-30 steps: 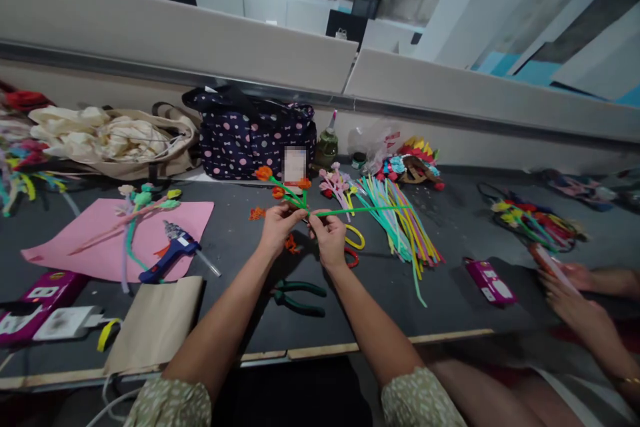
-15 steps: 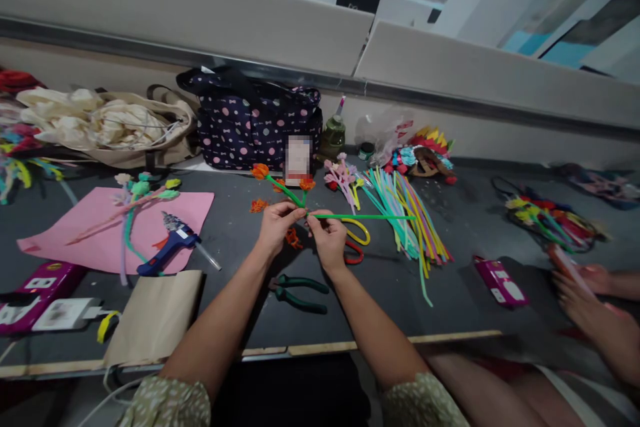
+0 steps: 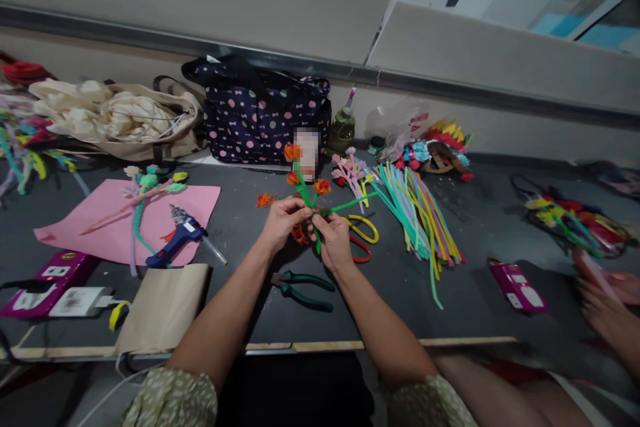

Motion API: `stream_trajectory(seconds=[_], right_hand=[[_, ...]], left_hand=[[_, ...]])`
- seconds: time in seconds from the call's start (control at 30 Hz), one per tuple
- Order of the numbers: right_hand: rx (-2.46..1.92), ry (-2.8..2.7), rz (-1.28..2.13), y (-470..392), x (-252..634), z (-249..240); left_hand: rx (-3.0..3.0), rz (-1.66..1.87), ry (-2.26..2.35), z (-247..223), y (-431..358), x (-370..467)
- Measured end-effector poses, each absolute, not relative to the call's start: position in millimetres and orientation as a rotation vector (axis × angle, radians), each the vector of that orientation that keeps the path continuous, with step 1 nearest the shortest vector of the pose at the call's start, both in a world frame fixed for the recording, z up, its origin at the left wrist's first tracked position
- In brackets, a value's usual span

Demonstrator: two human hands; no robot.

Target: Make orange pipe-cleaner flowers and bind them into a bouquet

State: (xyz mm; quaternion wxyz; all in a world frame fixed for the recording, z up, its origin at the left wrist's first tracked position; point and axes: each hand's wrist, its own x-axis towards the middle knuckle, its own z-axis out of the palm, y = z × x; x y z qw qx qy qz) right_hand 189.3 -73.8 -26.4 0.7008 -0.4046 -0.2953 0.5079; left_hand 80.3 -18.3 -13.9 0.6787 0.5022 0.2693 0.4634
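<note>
My left hand [image 3: 284, 223] is closed, its thumb and fingertips pinching the green stems of a pipe-cleaner flower sprig [image 3: 304, 188] with orange blooms. My right hand [image 3: 333, 239] meets it there, also pinching where the stems join. From that joint a loose green pipe cleaner [image 3: 353, 203] sticks out to the right, and a short green stem end shows below the fingers. Scissors [image 3: 371, 230] with yellow and red handles lie partly behind my right hand. Loose orange curled pieces [image 3: 265, 200] rest beyond my left hand. Dark green pliers [image 3: 306, 290] lie between my forearms.
A glue gun [image 3: 180, 235] and pipe-cleaner flowers lie on a pink sheet [image 3: 203, 203] at left. Pipe cleaners [image 3: 420, 213] are bundled at right. A dotted bag [image 3: 260, 120] stands behind. Another person's hand [image 3: 603, 300] holds a phone-like object at far right.
The flower sprig has turned more upright. The green pipe cleaner, stretched straight out to the right before, now angles upward and shows less length. The view has shifted slightly.
</note>
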Motion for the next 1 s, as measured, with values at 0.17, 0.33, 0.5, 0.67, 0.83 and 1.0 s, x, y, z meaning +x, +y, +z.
stream_trajectory(seconds=[0.17, 0.33, 0.5, 0.67, 0.83, 1.0], right_hand=[[-0.947, -0.659, 0.958, -71, 189, -29], [-1.008, -0.740, 0.786, -72, 195, -28], [-1.102, -0.834, 0.638, -72, 198, -31], [-1.121, -0.921, 0.577, -72, 195, -34], [-1.219, -1.165, 0.248, -74, 199, -40], [-1.246, -1.463, -0.005, -74, 209, -43]], left_hand=[[1.188, 1.148, 0.632, -17, -16, 83], [1.234, 1.241, 0.662, -16, -16, 86], [1.253, 1.227, 0.668, -15, -19, 89], [1.247, 1.252, 0.673, -16, -19, 91], [1.294, 1.292, 0.733, -21, -17, 92], [1.352, 1.301, 0.802, -28, -15, 93]])
